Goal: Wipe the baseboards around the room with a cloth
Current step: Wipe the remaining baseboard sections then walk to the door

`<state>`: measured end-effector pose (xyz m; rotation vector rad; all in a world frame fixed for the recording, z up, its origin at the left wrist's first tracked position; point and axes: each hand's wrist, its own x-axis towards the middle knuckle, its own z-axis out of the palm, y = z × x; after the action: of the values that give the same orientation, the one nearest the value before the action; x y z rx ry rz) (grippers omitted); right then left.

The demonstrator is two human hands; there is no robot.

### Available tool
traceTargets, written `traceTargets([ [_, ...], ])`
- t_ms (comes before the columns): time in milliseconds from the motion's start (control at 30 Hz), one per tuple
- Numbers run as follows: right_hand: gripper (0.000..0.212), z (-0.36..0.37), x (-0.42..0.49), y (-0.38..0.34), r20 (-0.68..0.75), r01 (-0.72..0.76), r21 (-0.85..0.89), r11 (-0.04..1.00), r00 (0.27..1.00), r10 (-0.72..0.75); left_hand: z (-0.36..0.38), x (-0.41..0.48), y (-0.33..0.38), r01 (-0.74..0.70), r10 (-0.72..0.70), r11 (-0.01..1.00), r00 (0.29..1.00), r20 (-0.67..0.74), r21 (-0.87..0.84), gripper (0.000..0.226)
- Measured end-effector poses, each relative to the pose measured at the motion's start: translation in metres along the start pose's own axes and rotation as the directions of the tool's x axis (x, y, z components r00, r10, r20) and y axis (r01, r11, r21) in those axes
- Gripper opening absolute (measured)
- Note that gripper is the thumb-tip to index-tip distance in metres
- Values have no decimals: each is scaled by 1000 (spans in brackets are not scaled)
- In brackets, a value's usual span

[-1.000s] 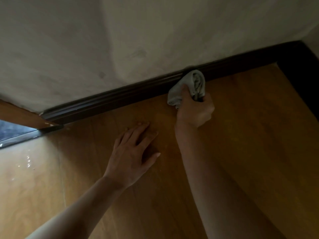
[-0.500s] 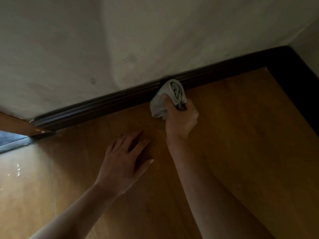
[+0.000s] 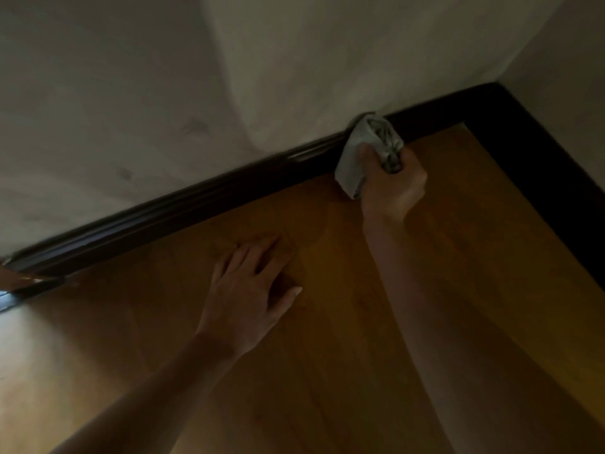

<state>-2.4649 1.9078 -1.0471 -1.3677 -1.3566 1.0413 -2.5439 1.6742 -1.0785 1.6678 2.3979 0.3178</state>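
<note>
Head view: bunched cloth (image 3: 361, 152) clenched in right hand (image 3: 394, 186), pressed to dark baseboard (image 3: 196, 201) at 1 o'clock, nearer the 2 o'clock corner than half a second ago. Left hand (image 3: 248, 290) released, flat on floor (image 3: 474, 273). Probably nearly done with this wall.

A single wide-angle camera, worn on the head, looks forward and steeply down from close above the orange-brown wooden floor (image 3: 491, 257). It faces the dark brown moulded baseboard (image 3: 163, 211) and the pale plaster wall (image 3: 131, 93), with the room corner at upper right.
</note>
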Motion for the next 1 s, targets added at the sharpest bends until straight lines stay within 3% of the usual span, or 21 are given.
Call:
traceTargets([
  [167,27,3,-13,1,101,59,-26,998,993,-56,1,-1,-1,-4,3,1000,1000,-22,-23,62],
  [500,22,-17,34,4,-50,13,-54,998,999,-15,0,0,-2,16,-15,996,1000,16,-91,65],
  [633,33,-22,50,4,-136,-50,-70,996,990,40,-1,1,-2,21,-19,994,1000,19,-107,64],
  [700,18,-25,57,4,-195,-77,-49,996,979,66,-1,1,-2,21,-19,994,1000,21,-109,64],
  [767,18,-24,60,5,-243,-110,-51,993,965,94,-1,1,-3,21,-19,993,1000,18,-115,64],
  [1000,22,0,28,10,-248,-107,-76,991,965,86,3,2,-4,24,-25,990,1000,-7,-137,63],
])
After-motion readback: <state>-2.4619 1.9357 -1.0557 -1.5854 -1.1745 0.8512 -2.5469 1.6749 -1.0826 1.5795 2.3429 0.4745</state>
